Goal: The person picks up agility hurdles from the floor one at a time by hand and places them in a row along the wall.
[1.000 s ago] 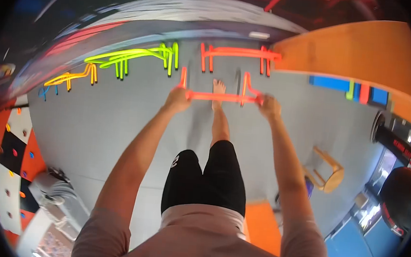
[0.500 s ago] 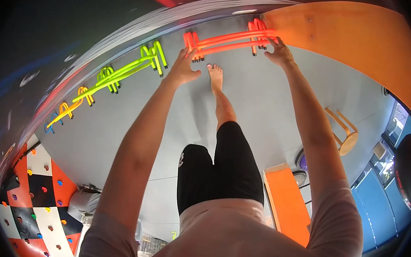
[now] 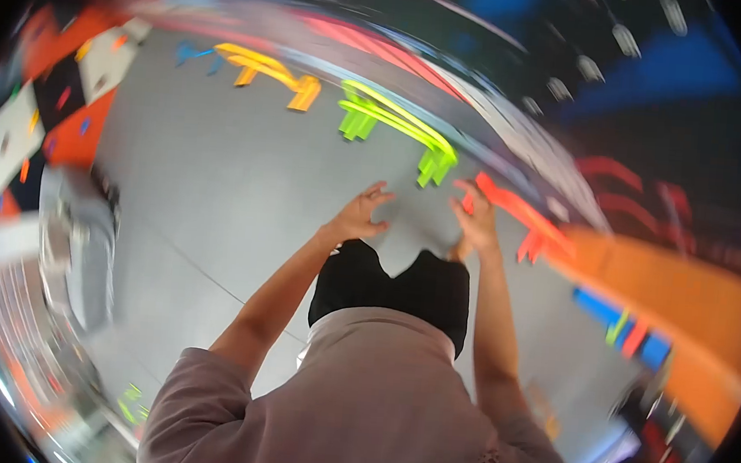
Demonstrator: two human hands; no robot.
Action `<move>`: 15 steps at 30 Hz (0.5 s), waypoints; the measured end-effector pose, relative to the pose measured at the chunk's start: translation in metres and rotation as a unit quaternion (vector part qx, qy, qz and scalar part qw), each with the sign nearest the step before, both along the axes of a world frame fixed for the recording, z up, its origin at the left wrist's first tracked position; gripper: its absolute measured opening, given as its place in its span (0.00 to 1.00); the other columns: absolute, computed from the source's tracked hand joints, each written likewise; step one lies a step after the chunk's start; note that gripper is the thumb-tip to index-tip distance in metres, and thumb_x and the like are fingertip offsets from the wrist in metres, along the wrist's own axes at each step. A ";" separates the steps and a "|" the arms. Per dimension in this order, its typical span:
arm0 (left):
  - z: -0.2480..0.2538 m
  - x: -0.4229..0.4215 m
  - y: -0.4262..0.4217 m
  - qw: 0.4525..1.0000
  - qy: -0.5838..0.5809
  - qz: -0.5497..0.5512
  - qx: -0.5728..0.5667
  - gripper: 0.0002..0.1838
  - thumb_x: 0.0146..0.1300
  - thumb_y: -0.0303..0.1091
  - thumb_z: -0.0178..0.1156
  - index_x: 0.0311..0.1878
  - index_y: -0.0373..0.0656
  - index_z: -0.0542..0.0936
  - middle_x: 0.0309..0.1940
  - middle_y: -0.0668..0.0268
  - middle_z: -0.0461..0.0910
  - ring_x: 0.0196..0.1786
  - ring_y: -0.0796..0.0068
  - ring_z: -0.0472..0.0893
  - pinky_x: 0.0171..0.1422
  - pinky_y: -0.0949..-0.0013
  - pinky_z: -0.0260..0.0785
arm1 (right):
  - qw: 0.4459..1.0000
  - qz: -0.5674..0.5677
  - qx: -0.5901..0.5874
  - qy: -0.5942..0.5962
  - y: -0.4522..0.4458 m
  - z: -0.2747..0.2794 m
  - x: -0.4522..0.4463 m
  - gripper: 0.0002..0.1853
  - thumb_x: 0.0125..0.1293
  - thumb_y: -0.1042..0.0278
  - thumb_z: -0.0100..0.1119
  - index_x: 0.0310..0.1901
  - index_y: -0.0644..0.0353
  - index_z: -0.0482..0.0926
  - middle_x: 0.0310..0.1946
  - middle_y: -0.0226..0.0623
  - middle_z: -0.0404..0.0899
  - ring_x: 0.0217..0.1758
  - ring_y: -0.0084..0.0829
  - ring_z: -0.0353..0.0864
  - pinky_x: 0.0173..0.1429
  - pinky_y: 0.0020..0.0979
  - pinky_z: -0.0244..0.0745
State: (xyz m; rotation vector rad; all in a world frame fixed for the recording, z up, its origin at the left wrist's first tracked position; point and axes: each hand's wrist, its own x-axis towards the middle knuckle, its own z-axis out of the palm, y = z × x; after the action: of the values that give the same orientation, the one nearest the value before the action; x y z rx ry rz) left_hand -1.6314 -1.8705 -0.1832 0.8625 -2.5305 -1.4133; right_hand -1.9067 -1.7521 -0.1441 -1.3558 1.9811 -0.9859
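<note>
My left hand (image 3: 360, 215) is held out in front of my body, fingers apart, with nothing in it. My right hand (image 3: 477, 224) is also open and stretched forward, overlapping in view the near end of the red hurdles (image 3: 520, 210); I cannot tell whether it touches them. Beyond both hands, bright green hurdles (image 3: 399, 125) stand nested along the wall. Black shorts (image 3: 392, 294) show below my hands, and my feet are mostly hidden.
Yellow hurdles (image 3: 266, 68) and blue hurdles (image 3: 197, 54) continue the row along the wall. A climbing wall (image 3: 84, 113) with coloured holds is at the left, near a grey covered object (image 3: 87, 244). An orange panel (image 3: 670, 299) borders the right side.
My view has swung to the left, so the hurdles now appear further right. Both hands are closer to my body and stay open. The picture is blurred by motion.
</note>
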 end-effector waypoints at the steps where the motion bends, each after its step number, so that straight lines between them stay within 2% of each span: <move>1: 0.028 0.046 -0.007 0.998 -0.009 0.058 -0.017 0.34 0.52 0.35 0.70 0.65 0.47 0.73 0.72 0.49 0.62 0.67 0.48 0.72 0.69 0.55 0.68 | 0.999 0.021 -0.034 -0.021 -0.025 0.011 0.043 0.20 0.61 0.64 0.67 0.54 0.56 0.79 0.56 0.44 0.79 0.60 0.46 0.78 0.64 0.39 0.72; 2: 0.060 0.092 -0.012 0.992 -0.019 0.119 -0.030 0.33 0.53 0.33 0.70 0.65 0.48 0.73 0.72 0.51 0.64 0.67 0.49 0.72 0.68 0.57 0.69 | 0.995 0.077 -0.048 -0.042 -0.051 0.022 0.084 0.19 0.61 0.65 0.66 0.54 0.55 0.79 0.57 0.43 0.79 0.62 0.45 0.77 0.65 0.40 0.71; 4: 0.116 0.189 -0.010 0.961 -0.027 0.273 -0.027 0.31 0.54 0.36 0.68 0.64 0.48 0.74 0.71 0.54 0.65 0.62 0.51 0.76 0.64 0.55 0.71 | 0.976 0.193 -0.022 -0.097 -0.097 0.045 0.175 0.19 0.61 0.64 0.67 0.54 0.55 0.80 0.57 0.42 0.79 0.65 0.44 0.75 0.68 0.40 0.69; 8: 0.193 0.385 0.052 0.825 0.002 0.553 -0.116 0.28 0.55 0.36 0.68 0.61 0.47 0.76 0.65 0.59 0.72 0.58 0.58 0.78 0.57 0.59 0.75 | 0.888 0.445 -0.041 -0.105 -0.150 0.117 0.344 0.20 0.62 0.64 0.66 0.55 0.57 0.79 0.61 0.42 0.77 0.69 0.43 0.72 0.69 0.40 0.69; 9: 0.201 0.423 0.082 0.771 0.001 0.621 -0.140 0.27 0.56 0.36 0.67 0.61 0.47 0.76 0.62 0.60 0.74 0.56 0.59 0.78 0.55 0.60 0.75 | 0.865 0.488 -0.007 -0.113 -0.160 0.135 0.380 0.20 0.62 0.63 0.67 0.56 0.56 0.79 0.62 0.40 0.77 0.70 0.41 0.71 0.67 0.40 0.70; 11: 0.205 0.472 0.155 0.669 -0.039 0.728 -0.148 0.25 0.56 0.34 0.67 0.59 0.47 0.77 0.58 0.62 0.76 0.56 0.63 0.78 0.53 0.61 0.75 | 0.812 0.568 -0.022 -0.132 -0.171 0.142 0.441 0.19 0.65 0.64 0.65 0.56 0.59 0.79 0.58 0.39 0.79 0.65 0.36 0.77 0.64 0.36 0.72; 12: 0.202 0.485 0.198 0.616 -0.062 0.773 -0.140 0.24 0.57 0.33 0.67 0.58 0.47 0.77 0.56 0.64 0.77 0.56 0.65 0.77 0.53 0.61 0.75 | 0.783 0.599 0.014 -0.167 -0.173 0.134 0.470 0.17 0.67 0.67 0.62 0.56 0.61 0.78 0.56 0.39 0.80 0.61 0.33 0.79 0.63 0.33 0.73; 13: 0.193 0.489 0.237 0.581 -0.034 0.803 -0.126 0.22 0.57 0.34 0.67 0.56 0.47 0.78 0.53 0.63 0.78 0.52 0.66 0.79 0.52 0.61 0.74 | 0.756 0.620 0.064 -0.199 -0.172 0.126 0.494 0.16 0.69 0.71 0.59 0.56 0.64 0.77 0.54 0.38 0.81 0.57 0.29 0.81 0.61 0.31 0.75; 15: 0.151 0.486 0.308 0.536 -0.020 0.830 -0.154 0.22 0.56 0.35 0.68 0.56 0.48 0.79 0.51 0.63 0.79 0.50 0.66 0.80 0.49 0.61 0.75 | 0.709 0.652 0.168 -0.210 -0.162 0.126 0.545 0.13 0.70 0.71 0.58 0.53 0.65 0.79 0.47 0.39 0.84 0.49 0.29 0.84 0.59 0.29 0.76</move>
State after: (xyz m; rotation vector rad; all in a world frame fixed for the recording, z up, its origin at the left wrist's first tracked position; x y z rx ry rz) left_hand -1.1452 -1.5629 -0.0325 2.0959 -0.7036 -0.1658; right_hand -1.3617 -1.9140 -0.0180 -1.6097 0.4470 -0.1474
